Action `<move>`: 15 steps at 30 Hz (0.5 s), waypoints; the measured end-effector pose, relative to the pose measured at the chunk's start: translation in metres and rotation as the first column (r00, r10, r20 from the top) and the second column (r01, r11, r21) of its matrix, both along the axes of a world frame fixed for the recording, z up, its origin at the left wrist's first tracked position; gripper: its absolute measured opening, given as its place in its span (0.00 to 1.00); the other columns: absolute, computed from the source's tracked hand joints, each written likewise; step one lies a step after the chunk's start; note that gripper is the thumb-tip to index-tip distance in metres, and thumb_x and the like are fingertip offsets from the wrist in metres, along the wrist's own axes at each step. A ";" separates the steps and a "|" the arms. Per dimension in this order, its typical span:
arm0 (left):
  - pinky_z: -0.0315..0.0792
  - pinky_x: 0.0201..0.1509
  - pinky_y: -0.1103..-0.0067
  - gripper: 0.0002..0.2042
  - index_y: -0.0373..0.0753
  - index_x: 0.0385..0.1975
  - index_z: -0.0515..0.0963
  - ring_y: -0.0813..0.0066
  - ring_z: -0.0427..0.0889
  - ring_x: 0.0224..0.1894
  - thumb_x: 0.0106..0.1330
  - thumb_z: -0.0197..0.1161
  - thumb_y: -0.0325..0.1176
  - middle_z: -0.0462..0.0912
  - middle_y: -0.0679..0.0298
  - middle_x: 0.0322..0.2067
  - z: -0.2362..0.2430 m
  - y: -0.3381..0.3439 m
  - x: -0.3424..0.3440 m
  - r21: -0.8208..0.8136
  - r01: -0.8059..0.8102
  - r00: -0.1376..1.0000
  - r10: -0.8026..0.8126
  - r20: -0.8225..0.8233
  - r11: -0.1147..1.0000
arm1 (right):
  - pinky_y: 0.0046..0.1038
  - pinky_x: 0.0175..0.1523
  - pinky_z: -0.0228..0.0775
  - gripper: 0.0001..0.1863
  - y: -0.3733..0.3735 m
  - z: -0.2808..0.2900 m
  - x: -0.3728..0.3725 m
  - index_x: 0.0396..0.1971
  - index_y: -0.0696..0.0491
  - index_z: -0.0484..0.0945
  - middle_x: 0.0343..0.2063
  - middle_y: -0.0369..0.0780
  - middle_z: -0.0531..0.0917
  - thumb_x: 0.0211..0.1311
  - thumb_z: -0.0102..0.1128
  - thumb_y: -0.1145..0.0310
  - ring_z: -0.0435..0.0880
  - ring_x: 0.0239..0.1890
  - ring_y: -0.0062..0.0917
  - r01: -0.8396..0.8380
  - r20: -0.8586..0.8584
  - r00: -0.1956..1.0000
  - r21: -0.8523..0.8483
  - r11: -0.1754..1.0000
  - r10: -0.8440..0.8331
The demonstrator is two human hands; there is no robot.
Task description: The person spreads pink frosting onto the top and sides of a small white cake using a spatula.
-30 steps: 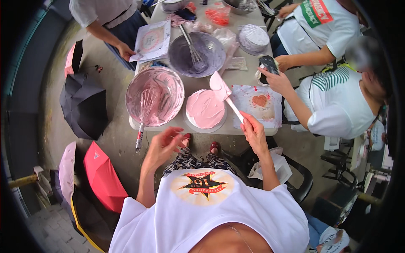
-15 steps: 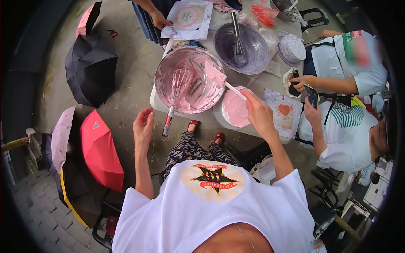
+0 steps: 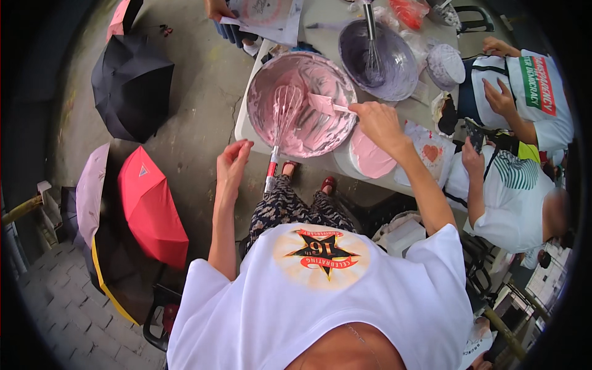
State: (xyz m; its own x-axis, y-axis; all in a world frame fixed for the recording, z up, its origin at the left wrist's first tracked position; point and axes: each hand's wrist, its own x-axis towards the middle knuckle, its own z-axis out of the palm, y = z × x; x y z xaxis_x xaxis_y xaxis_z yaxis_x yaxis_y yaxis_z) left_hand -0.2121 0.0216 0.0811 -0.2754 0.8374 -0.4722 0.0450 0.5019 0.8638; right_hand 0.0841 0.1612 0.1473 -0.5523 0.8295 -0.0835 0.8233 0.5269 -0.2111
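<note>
Our left hand (image 3: 232,163), loosely curled, seems empty; our right hand (image 3: 379,123) closes around the spatula (image 3: 327,105), its blade over the pink-smeared bowl (image 3: 251,105). Bumping the overhanging whisk (image 3: 277,143) could flip it out. Lettering marks our star badge (image 3: 322,254) and, farther off, a co-worker's green-and-red shirt panel (image 3: 538,85).

Black umbrella (image 3: 132,89) beside red umbrella (image 3: 152,208)

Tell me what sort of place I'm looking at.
Perhaps an outdoor or semi-open cake-decorating spot: a pink-smeared mixing bowl and what looks like a pink-topped cake share a table, with an open black umbrella on the floor nearby.
</note>
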 end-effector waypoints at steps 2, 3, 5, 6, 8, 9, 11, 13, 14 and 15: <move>0.64 0.40 0.86 0.19 0.33 0.42 0.75 0.87 0.72 0.37 0.60 0.58 0.43 0.80 0.65 0.38 -0.002 0.005 -0.003 0.048 0.000 1.000 -0.002 0.029 0.999 | 0.39 0.35 0.71 0.12 -0.002 0.019 -0.007 0.31 0.53 0.80 0.24 0.50 0.79 0.48 0.49 0.76 0.80 0.30 0.41 0.012 0.055 0.998 -0.114 0.993 -0.005; 0.64 0.40 0.86 0.19 0.33 0.42 0.75 0.87 0.72 0.37 0.60 0.58 0.43 0.80 0.65 0.38 -0.003 0.007 -0.004 0.037 0.003 1.000 -0.004 0.025 0.999 | 0.39 0.35 0.71 0.12 -0.002 0.022 -0.009 0.31 0.53 0.80 0.24 0.50 0.79 0.48 0.49 0.76 0.80 0.30 0.41 0.014 0.051 0.999 -0.126 0.992 -0.007; 0.64 0.40 0.86 0.19 0.33 0.42 0.75 0.87 0.72 0.37 0.59 0.60 0.42 0.80 0.65 0.39 -0.007 0.013 -0.003 0.066 -0.013 0.998 0.009 0.059 0.998 | 0.39 0.37 0.70 0.10 0.002 0.023 -0.009 0.31 0.52 0.80 0.24 0.48 0.80 0.49 0.51 0.73 0.80 0.31 0.40 0.026 0.034 0.999 -0.235 0.972 -0.018; 0.64 0.40 0.86 0.19 0.33 0.42 0.75 0.87 0.72 0.37 0.59 0.60 0.42 0.80 0.65 0.39 -0.009 0.015 -0.003 0.060 -0.009 0.998 0.005 0.059 0.998 | 0.39 0.37 0.70 0.10 0.004 0.026 -0.009 0.31 0.52 0.80 0.24 0.48 0.80 0.49 0.51 0.73 0.80 0.31 0.40 0.030 0.034 0.999 -0.241 0.970 -0.022; 0.64 0.40 0.86 0.18 0.33 0.42 0.75 0.87 0.72 0.36 0.58 0.62 0.40 0.80 0.67 0.36 -0.015 0.017 -0.004 0.062 -0.036 0.997 0.032 0.067 0.997 | 0.38 0.37 0.69 0.09 0.008 0.030 -0.010 0.30 0.52 0.81 0.24 0.46 0.80 0.49 0.54 0.69 0.80 0.30 0.40 0.022 0.040 0.999 -0.270 0.963 -0.012; 0.64 0.40 0.86 0.18 0.33 0.42 0.75 0.87 0.72 0.36 0.58 0.62 0.40 0.80 0.67 0.36 -0.019 0.015 -0.006 0.060 -0.035 0.997 0.031 0.066 0.998 | 0.38 0.37 0.69 0.09 0.007 0.032 -0.008 0.30 0.52 0.81 0.24 0.46 0.80 0.49 0.54 0.69 0.80 0.30 0.40 0.023 0.039 0.999 -0.272 0.962 -0.013; 0.64 0.39 0.85 0.16 0.34 0.39 0.77 0.87 0.71 0.35 0.56 0.64 0.38 0.79 0.69 0.34 -0.031 0.017 -0.007 0.043 -0.050 0.999 0.050 0.011 0.998 | 0.37 0.35 0.68 0.09 0.004 0.042 0.004 0.29 0.51 0.81 0.24 0.45 0.81 0.48 0.57 0.65 0.79 0.29 0.39 -0.085 -0.022 0.996 -0.207 0.975 0.082; 0.64 0.38 0.86 0.16 0.34 0.38 0.77 0.86 0.71 0.34 0.55 0.65 0.38 0.78 0.68 0.35 -0.030 0.022 -0.007 0.056 -0.061 0.998 0.062 -0.008 0.997 | 0.35 0.32 0.67 0.09 0.007 0.048 0.019 0.28 0.51 0.81 0.22 0.43 0.80 0.48 0.58 0.64 0.79 0.27 0.37 -0.067 -0.042 0.997 -0.204 0.977 0.060; 0.64 0.38 0.86 0.15 0.34 0.37 0.78 0.86 0.71 0.34 0.54 0.65 0.38 0.77 0.68 0.36 -0.028 0.021 -0.008 0.036 -0.075 0.997 0.076 -0.028 0.997 | 0.33 0.30 0.65 0.09 0.005 0.052 0.018 0.27 0.51 0.81 0.20 0.41 0.80 0.48 0.59 0.63 0.78 0.25 0.36 -0.052 -0.062 0.997 -0.234 0.971 0.038; 0.64 0.38 0.86 0.15 0.34 0.37 0.78 0.86 0.71 0.34 0.54 0.65 0.38 0.77 0.68 0.36 -0.028 0.022 -0.010 0.050 -0.074 0.997 0.075 -0.035 0.996 | 0.33 0.30 0.65 0.09 0.005 0.058 0.015 0.27 0.51 0.81 0.20 0.41 0.80 0.48 0.59 0.63 0.78 0.25 0.36 -0.053 -0.070 0.997 -0.221 0.974 0.038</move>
State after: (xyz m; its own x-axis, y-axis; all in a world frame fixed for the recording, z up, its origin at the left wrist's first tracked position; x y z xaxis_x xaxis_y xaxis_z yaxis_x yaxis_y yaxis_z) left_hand -0.2224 0.0438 0.0533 -0.3542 0.8355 -0.4201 0.0413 0.4627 0.8855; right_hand 0.0995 0.1666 0.2057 -0.5993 0.7680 -0.2260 0.7803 0.4973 -0.3792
